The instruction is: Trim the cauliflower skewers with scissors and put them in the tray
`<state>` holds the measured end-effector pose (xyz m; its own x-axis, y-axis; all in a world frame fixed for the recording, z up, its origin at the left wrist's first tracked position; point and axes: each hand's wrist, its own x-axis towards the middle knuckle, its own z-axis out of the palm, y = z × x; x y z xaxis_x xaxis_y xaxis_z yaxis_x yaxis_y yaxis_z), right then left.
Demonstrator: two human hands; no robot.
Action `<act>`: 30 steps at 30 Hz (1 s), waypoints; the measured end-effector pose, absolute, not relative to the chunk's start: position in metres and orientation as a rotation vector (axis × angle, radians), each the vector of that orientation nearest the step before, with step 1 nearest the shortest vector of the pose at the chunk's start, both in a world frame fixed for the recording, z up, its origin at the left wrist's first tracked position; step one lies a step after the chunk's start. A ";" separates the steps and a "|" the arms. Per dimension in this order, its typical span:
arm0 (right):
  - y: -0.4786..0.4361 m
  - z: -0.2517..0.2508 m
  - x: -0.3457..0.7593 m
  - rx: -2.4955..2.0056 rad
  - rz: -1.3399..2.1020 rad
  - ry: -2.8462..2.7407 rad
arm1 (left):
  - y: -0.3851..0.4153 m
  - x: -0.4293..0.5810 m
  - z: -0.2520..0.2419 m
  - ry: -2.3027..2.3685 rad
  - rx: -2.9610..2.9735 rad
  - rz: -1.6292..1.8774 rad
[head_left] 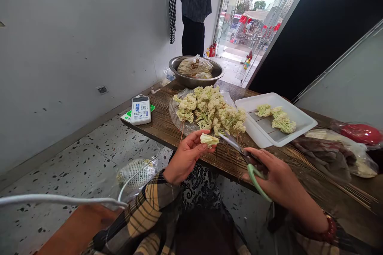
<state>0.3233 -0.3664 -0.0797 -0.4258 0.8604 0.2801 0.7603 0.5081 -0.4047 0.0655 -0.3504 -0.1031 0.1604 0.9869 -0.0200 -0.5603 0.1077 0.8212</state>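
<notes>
Between the thumb and fingers of my left hand (188, 155) is a small cauliflower floret (209, 140), its pale stem turned to the right. My right hand (277, 175) grips scissors (254, 179) with light green handles. Their blades point up and left, close to the floret but apart from it. Behind both hands, a heap of cauliflower (212, 107) lies on a clear plastic bag on the wooden table (161, 127). To the right stands a white plastic tray (283, 137) with a few cut florets (283, 122) in it.
A metal basin (196, 83) with bagged food stands at the table's far end. A white power bank device (140, 110) sits at the left edge. Cloth and bags (326, 155) and thin sticks lie at right. A person (196, 4) stands beyond, near the glass door.
</notes>
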 end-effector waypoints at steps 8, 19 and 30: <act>-0.375 -0.067 0.321 -1.309 0.215 -2.479 | -0.357 0.068 -0.102 0.713 0.895 1.338; -0.377 -0.066 0.319 -1.238 0.216 -2.455 | -0.366 0.073 -0.092 0.728 0.873 1.287; -0.381 -0.078 0.327 -1.238 0.119 -2.462 | -0.368 0.077 -0.092 0.733 0.804 1.237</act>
